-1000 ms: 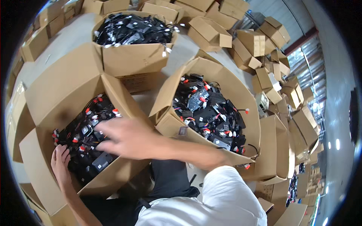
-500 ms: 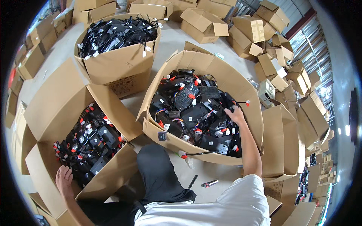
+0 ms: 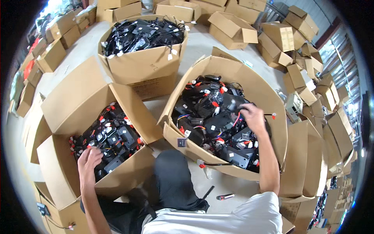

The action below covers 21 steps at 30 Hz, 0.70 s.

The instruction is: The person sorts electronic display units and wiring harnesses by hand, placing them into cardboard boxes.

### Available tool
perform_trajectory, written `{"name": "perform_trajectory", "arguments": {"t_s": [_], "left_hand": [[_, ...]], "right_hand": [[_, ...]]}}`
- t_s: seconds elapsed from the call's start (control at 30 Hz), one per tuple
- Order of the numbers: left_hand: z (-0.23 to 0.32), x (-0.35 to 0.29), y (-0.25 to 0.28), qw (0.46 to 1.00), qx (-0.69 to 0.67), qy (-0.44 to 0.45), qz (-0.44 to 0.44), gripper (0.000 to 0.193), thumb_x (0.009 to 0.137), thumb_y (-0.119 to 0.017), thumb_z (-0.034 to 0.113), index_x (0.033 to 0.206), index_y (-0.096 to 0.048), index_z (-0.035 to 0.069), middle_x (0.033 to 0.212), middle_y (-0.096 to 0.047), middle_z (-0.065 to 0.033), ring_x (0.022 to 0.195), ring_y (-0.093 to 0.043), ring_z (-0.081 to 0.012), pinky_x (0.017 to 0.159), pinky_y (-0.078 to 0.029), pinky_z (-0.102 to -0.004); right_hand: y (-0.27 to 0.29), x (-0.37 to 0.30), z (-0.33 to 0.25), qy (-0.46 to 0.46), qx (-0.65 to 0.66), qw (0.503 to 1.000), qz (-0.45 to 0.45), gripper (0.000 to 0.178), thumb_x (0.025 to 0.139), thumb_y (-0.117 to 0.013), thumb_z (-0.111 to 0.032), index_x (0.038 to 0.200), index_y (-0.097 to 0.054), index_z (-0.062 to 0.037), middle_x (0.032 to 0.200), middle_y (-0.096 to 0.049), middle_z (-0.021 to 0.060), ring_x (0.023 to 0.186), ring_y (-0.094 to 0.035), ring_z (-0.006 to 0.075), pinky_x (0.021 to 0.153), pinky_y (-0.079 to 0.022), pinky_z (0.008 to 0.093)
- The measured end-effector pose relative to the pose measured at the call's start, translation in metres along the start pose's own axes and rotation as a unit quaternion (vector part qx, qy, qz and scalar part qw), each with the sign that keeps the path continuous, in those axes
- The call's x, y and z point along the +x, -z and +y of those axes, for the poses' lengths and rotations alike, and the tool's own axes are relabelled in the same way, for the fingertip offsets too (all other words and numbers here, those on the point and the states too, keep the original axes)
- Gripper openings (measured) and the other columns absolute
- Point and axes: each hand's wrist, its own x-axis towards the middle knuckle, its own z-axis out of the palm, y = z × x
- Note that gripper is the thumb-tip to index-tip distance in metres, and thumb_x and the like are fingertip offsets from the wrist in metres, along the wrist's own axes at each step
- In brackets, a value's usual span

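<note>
My right hand (image 3: 254,117) is over the middle cardboard box (image 3: 255,93), its fingers closed on a cable, with a pink-red wire (image 3: 237,119) running down from the fingertips. A blurred black device (image 3: 233,102) lies just beside those fingers; whether it hangs from the cable I cannot tell. The box holds a heap of black plastic devices (image 3: 220,123) with wires and red and white plugs. My left hand (image 3: 89,158) hovers at the near left side of the left box (image 3: 74,111), fingers loosely bent and apart, close to a similar heap of devices (image 3: 126,134) and red plugs.
A third box (image 3: 142,70) at the back is heaped with black devices and cables. An open carton (image 3: 300,160) stands at the right. On the floor lie a utility knife (image 3: 225,197) and a black strip (image 3: 209,192). A plugged cable (image 3: 218,164) hangs over the middle box's near rim.
My left hand has moved from the left box's side in over its heap. My right hand has risen slightly from the pile, now with a pink-red wire at its fingers. The view has shifted.
</note>
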Motion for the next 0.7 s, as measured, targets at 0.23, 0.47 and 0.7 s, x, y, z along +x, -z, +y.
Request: {"name": "perform_trajectory", "arguments": {"t_s": [0.23,0.47,0.7], "left_hand": [[0.098,0.000,-0.101,0.965,0.058,-0.189,-0.173,0.049,0.092,-0.068,0.017,0.133,-0.053,-0.005,0.125,-0.063,-0.0157,0.112,-0.063,-0.0209,0.095,-0.050,-0.0325],[0.149,-0.015,-0.151,0.918,-0.088,-0.349,-0.164,0.079,0.067,-0.092,0.017,0.133,-0.052,0.001,0.130,-0.060,-0.0121,0.118,-0.058,-0.0221,0.102,-0.046,-0.0396],[0.085,-0.014,-0.070,0.975,-0.101,-0.196,0.005,0.053,0.073,-0.069,0.006,0.123,-0.059,-0.006,0.117,-0.066,-0.0115,0.097,-0.067,-0.0195,0.086,-0.055,-0.0337]], "right_hand": [[-0.016,0.022,-0.179,0.217,0.219,0.951,-0.033,0.032,0.081,-0.070,0.009,0.109,-0.073,-0.0061,0.103,-0.075,0.0086,0.094,-0.072,0.0173,0.085,-0.057,0.0290],[-0.032,0.042,-0.301,0.256,0.461,0.832,-0.175,0.019,0.088,-0.071,-0.001,0.107,-0.072,0.0000,0.101,-0.073,0.0073,0.095,-0.068,0.0130,0.086,-0.055,0.0279],[-0.051,0.040,-0.224,0.301,0.022,0.945,-0.130,0.037,0.083,-0.076,-0.027,0.113,-0.069,-0.0059,0.101,-0.072,0.0130,0.094,-0.069,0.0330,0.084,-0.055,0.0399]]}}
